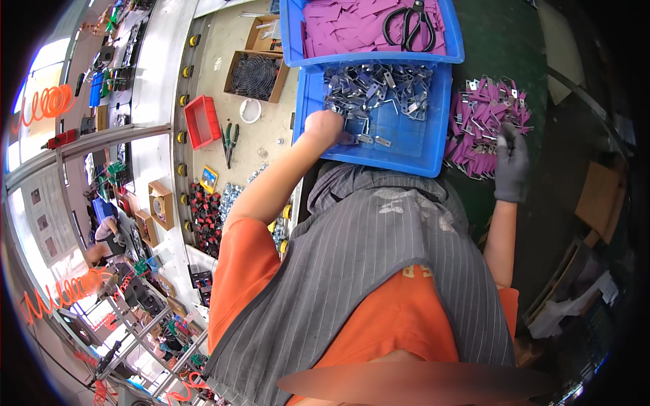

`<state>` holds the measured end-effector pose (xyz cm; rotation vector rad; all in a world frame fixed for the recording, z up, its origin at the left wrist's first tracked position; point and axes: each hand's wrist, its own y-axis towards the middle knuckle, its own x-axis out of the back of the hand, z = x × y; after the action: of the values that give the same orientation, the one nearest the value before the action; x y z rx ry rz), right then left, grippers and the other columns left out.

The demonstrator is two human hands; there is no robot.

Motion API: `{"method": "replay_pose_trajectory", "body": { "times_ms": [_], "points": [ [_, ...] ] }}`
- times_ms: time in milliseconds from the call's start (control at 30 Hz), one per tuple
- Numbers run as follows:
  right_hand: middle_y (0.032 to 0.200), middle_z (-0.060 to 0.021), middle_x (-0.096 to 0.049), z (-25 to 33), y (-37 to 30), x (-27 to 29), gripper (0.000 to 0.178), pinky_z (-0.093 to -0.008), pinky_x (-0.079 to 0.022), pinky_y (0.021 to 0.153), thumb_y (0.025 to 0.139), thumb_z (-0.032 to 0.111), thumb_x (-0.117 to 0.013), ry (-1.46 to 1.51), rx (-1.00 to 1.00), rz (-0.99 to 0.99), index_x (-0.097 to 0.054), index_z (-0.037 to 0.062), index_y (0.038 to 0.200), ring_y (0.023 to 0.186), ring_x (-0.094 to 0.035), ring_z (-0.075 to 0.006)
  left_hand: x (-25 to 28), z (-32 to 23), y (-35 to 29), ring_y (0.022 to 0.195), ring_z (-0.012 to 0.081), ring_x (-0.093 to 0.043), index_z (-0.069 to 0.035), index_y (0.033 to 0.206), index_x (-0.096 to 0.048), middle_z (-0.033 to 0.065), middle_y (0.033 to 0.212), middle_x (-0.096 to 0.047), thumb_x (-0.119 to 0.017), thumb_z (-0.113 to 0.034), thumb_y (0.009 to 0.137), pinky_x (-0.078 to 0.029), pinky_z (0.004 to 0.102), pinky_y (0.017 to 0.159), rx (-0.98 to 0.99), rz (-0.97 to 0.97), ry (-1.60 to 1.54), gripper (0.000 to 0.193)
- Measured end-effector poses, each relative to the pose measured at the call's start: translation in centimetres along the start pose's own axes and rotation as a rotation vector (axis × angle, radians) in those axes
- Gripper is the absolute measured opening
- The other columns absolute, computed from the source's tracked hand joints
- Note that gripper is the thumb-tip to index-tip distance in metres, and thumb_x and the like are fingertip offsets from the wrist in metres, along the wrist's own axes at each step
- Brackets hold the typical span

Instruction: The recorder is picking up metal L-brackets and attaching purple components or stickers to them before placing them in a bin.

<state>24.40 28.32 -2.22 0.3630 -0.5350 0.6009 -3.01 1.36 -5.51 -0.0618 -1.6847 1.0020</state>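
Note:
My bare left hand (pixel 324 127) is at the left side of a blue bin (pixel 416 145). It looks curled, but its fingers are mostly hidden beside a heap of small bent metal brackets (pixel 379 84). On the right, my right hand (pixel 511 166) wears a grey glove. Its bent fingers are close together at the near edge of a pile of brackets with purple sleeves (pixel 484 111); whatever may be between the fingertips cannot be made out. A second blue bin (pixel 372 59), just beyond, contains flat purple sleeves (pixel 345 30) and black-handled cutters (pixel 409 30).
Left of the bins, a worktop holds a red tray (pixel 202 122), pliers (pixel 231 143), a white ring (pixel 250 110) and a cardboard box of dark coiled parts (pixel 255 76). Red-and-black parts (pixel 205 216) lie nearer me. A metal rail frame (pixel 101 140) crosses the far left.

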Motion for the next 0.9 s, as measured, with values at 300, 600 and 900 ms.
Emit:
{"method": "replay_pose_trajectory", "body": {
  "times_ms": [300,600,900],
  "points": [
    [0.088,-0.0060,-0.061,5.5,-1.5,-4.7,0.019,-0.0240,-0.047,0.064,0.085,0.011,-0.058,0.207,0.118,0.339,-0.061,0.0039,0.102,0.071,-0.058,-0.0119,-0.6,-0.1,2.6,0.090,0.0260,-0.066,-0.010,0.092,-0.070,0.0111,0.098,-0.067,-0.064,-0.028,0.077,-0.054,0.0368,0.073,0.161,0.031,0.041,0.024],
    [0.098,-0.0044,-0.060,9.1,-0.9,-7.0,0.041,-0.0218,-0.047,0.064,0.090,0.022,-0.054,0.877,-0.180,0.668,-0.049,0.0021,0.126,0.079,-0.057,-0.0093,6.3,-3.2,-5.7,0.077,0.0264,-0.064,-0.014,0.090,-0.070,0.0073,0.087,-0.067,-0.066,-0.030,0.076,-0.051,0.0359,0.068,-0.539,-0.248,-0.504,0.021],
    [0.088,-0.0059,-0.063,6.7,-1.1,-6.9,0.026,-0.0226,-0.049,0.062,0.087,0.010,-0.053,0.796,-0.362,0.890,-0.056,-0.0006,0.111,0.073,-0.060,-0.0112,11.2,-1.3,-5.9,0.076,0.0292,-0.063,-0.014,0.103,-0.063,0.0096,0.096,-0.063,-0.066,-0.026,0.077,-0.050,0.0388,0.069,-0.347,-0.570,-0.578,0.028]
  ]
}}
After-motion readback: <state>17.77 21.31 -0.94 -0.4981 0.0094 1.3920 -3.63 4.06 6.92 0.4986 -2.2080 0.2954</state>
